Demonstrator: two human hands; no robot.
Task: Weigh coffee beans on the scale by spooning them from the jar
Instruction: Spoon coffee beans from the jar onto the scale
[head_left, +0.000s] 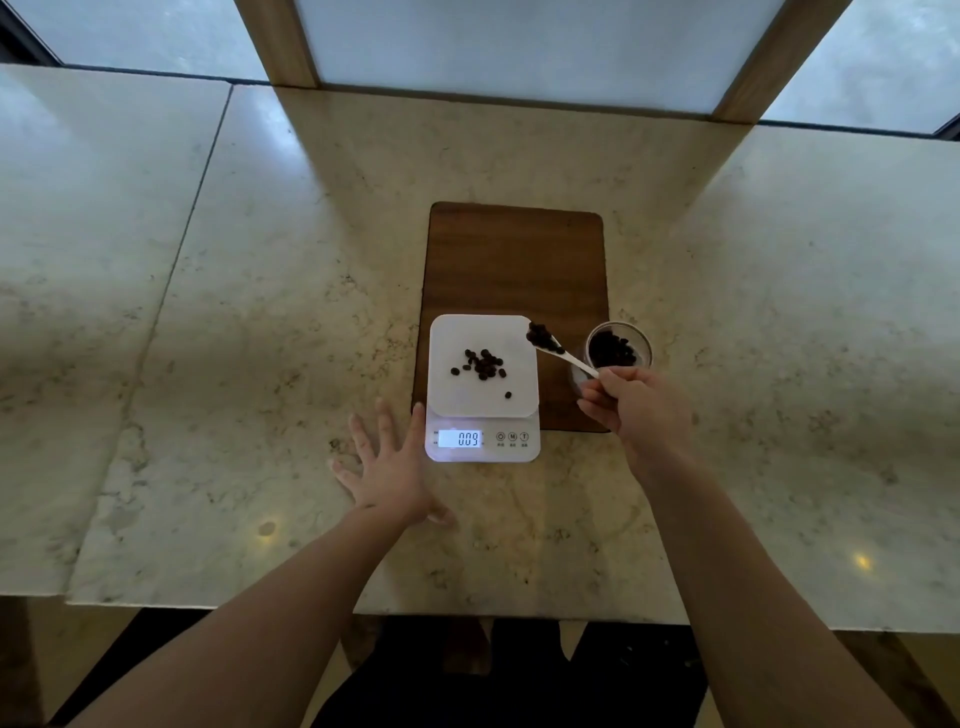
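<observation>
A white digital scale (483, 387) sits at the middle of the marble surface (260, 312), its far part resting on the near end of a dark wooden board (514, 260) and its lit display (461, 438) hanging over the near edge of that board. The display appears to read 009. On the scale's white platform lies a small loose pile of coffee beans (483, 364), with one stray bean nearer the scale's near right corner.

Just to the right of the scale, at the board's right edge, stands a clear glass jar (618, 349) with dark beans in its bottom. The right hand (636, 402), in front of the jar and to the right of the scale, is closed around the handle of a white spoon (563, 353). The spoon's bowl, heaped with beans, hangs over the scale's far right corner.

The left hand (389, 462) lies flat on the surface just left of the scale's display, fingers spread wide and holding nothing; its forefinger is close beside the scale's left edge.
</observation>
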